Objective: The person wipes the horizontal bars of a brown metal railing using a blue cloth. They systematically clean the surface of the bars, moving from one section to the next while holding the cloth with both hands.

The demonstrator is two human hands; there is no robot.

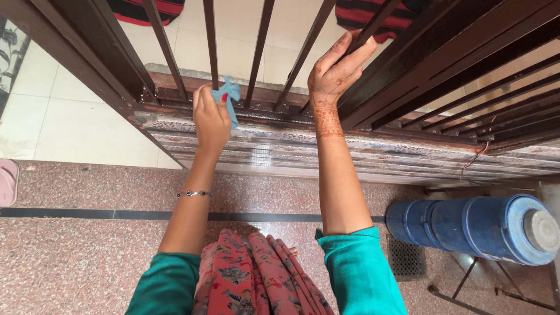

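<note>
Down below, the floor (70,256) was speckled pink-and-grey terrazzo, polished, with a thin dark strip (87,214) running across it. Beyond the barrier the ground turned to pale cream tiles (76,122). A dark brown metal railing (175,58) stood in front of the person, its slim square bars rising from a low stone ledge (361,151) that looked glossy, ridged and wet in patches. To the right, a big blue cylindrical container (466,224) with a grey cap lay on its side on a thin black metal stand (466,280). A pink slipper (7,182) peeked in at the left edge.

And the left hand (211,116) was curled tight around a small light-blue cloth (230,96), the soft, crumpled fabric pinched between thumb and fingers, a corner poking up above the knuckles. That cloth sat right at the base of the bars, pressed against the bottom rail just above the ledge. A thin bracelet (194,193) ringed that wrist.

The right hand (335,70), patterned with reddish-brown henna, was up higher, fingers wrapped loosely round a slanted bar (356,44), well apart from the cloth. Teal sleeves (361,274) and a flowered pink scarf (256,274) filled the bottom of the view.
</note>
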